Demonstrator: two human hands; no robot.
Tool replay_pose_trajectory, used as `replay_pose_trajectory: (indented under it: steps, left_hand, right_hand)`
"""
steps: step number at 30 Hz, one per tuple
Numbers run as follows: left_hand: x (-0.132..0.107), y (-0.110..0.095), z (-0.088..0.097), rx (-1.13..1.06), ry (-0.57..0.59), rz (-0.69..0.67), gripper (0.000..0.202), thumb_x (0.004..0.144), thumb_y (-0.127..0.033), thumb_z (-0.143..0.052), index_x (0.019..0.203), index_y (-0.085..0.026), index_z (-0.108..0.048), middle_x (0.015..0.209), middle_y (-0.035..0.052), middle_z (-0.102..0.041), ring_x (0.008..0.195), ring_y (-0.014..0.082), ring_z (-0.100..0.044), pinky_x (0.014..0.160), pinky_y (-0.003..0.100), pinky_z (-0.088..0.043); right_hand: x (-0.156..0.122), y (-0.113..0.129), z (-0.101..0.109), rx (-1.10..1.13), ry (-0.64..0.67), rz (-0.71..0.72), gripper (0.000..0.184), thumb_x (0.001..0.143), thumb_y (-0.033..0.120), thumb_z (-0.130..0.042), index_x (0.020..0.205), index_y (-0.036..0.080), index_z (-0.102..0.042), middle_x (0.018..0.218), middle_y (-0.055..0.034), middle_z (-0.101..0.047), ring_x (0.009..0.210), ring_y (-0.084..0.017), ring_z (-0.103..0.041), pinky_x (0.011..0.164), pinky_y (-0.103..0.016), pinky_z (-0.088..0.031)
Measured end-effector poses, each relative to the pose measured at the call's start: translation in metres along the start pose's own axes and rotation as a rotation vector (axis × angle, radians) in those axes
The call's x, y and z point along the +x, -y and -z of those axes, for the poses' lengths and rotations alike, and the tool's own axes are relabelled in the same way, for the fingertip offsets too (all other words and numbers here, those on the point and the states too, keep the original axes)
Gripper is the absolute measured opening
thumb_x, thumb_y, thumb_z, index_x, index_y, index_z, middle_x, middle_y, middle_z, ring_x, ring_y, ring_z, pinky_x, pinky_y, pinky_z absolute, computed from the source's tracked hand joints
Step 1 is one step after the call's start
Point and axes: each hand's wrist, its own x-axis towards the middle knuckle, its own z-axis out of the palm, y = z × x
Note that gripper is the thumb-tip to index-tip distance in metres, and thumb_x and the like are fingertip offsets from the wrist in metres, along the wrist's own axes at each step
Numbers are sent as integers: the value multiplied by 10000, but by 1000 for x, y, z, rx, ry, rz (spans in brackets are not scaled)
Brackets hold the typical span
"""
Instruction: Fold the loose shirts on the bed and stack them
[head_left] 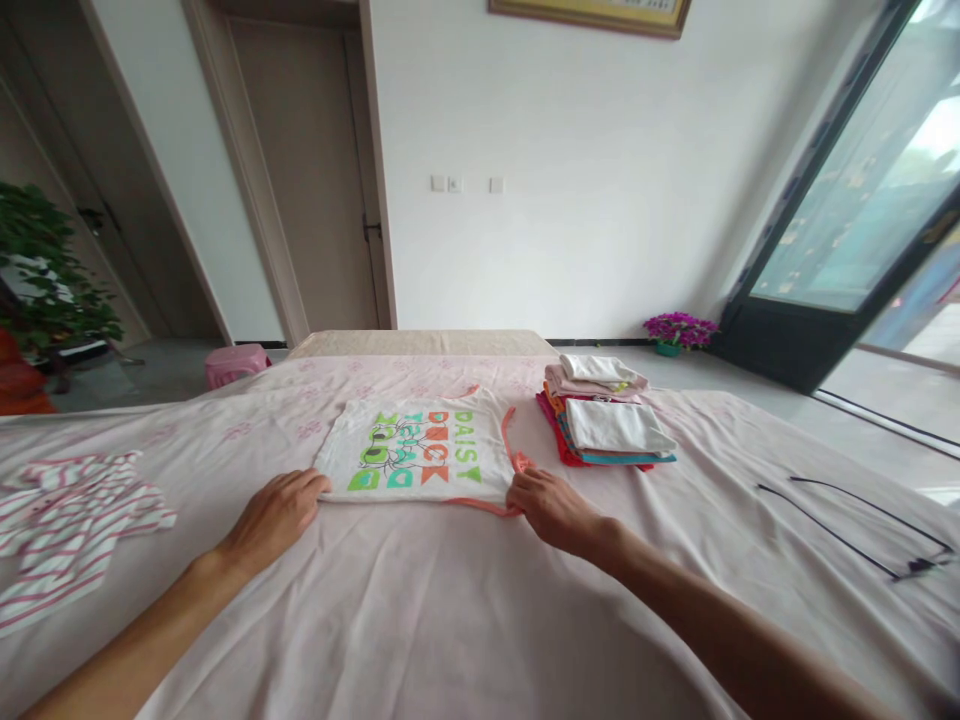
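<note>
The shirt (420,455) lies flat on the bed (450,620), print up, straight ahead of the person and just left of the stack (604,420). Its sides look already tucked in, since it shows as a neat rectangle. The left hand (274,515) curls its fingers round the near left corner, and the right hand (555,510) closes on the near right corner at the orange hem; both seem to pinch the cloth rather than lie on it. By the look of it this shirt is part-folded, with the fold across its length not yet made.

Done: one stack of folded clothes, in two small heaps (roughly half a dozen pieces, though the layers are too thin to count surely). Left: one striped top (67,520), spread loose at the far left. Also there: one dark cable (847,530) at the right, two hands, one shirt between them.
</note>
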Motion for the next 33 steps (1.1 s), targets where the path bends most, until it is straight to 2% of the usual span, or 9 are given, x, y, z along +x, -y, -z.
replay_pose_trajectory:
  steps: [5, 8, 11, 14, 17, 21, 26, 31, 33]
  left_hand:
    - [-25, 1, 7, -83, 63, -78, 312, 792, -24, -393, 896, -229, -603, 926, 22, -651, 912, 191, -616, 842, 312, -459]
    - [-40, 5, 7, -158, 67, -99, 396, 775, -41, -420, 1046, -260, -610, 1063, 8, -663, 1042, 179, -618, 924, 283, -456]
    - [-42, 12, 3, -224, 34, -62, 429, 772, -77, -445, 1115, -277, -607, 1130, 2, -669, 1100, 176, -619, 975, 267, -448]
    - [-32, 22, -3, -325, 36, 68, 308, 793, -151, -464, 1028, -262, -628, 1071, 5, -696, 1040, 185, -652, 918, 259, -483]
    - [-14, 33, -10, -476, 35, 228, 229, 814, -281, -500, 1001, -241, -626, 1021, 6, -716, 971, 188, -675, 862, 243, -505]
    - [14, 48, -21, -561, -52, 429, 317, 809, -414, -495, 1010, -211, -635, 906, 12, -732, 861, 201, -683, 766, 244, -520]
    - [38, 54, -30, -414, -53, 628, 357, 831, -478, -464, 962, -212, -664, 815, 29, -735, 761, 213, -688, 612, 239, -484]
    - [45, 50, -33, -184, 78, 647, 374, 893, -466, -386, 918, -228, -673, 857, 73, -748, 755, 241, -695, 556, 260, -423]
    - [43, 47, -33, -105, 99, 646, 364, 900, -458, -381, 925, -233, -666, 849, 82, -751, 708, 245, -690, 526, 266, -399]
  right_hand:
    - [-16, 6, 13, 100, 3, 43, 293, 741, 17, -488, 882, 203, -664, 854, -34, -653, 832, -178, -574, 778, -285, -418]
    - [-26, 7, 14, 194, 28, 72, 390, 673, 21, -509, 969, 207, -683, 923, -42, -669, 900, -190, -591, 814, -291, -436]
    - [-26, 1, 8, 265, -36, 29, 374, 704, 28, -497, 959, 213, -700, 922, -43, -686, 922, -192, -598, 847, -301, -437]
    - [-13, -10, 3, 368, -142, -73, 331, 771, 67, -492, 965, 214, -716, 905, -39, -699, 869, -178, -608, 807, -287, -444]
    - [13, -25, -1, 497, -223, -237, 229, 850, 183, -504, 950, 193, -709, 839, -25, -684, 757, -155, -598, 681, -246, -432]
    - [61, -50, -10, 603, -293, -392, 307, 896, 416, -513, 733, 172, -605, 621, 29, -545, 583, -114, -485, 521, -215, -324]
    - [106, -74, -28, 564, -310, -556, 310, 907, 412, -483, 746, 174, -601, 587, 22, -558, 550, -119, -493, 514, -218, -321]
    - [113, -80, -39, 294, -224, -591, 277, 927, 373, -508, 924, 171, -699, 809, -55, -712, 739, -166, -619, 631, -235, -382]
    - [111, -82, -39, 211, -170, -607, 326, 965, 375, -451, 1005, 173, -704, 902, -79, -731, 813, -183, -645, 676, -245, -402]
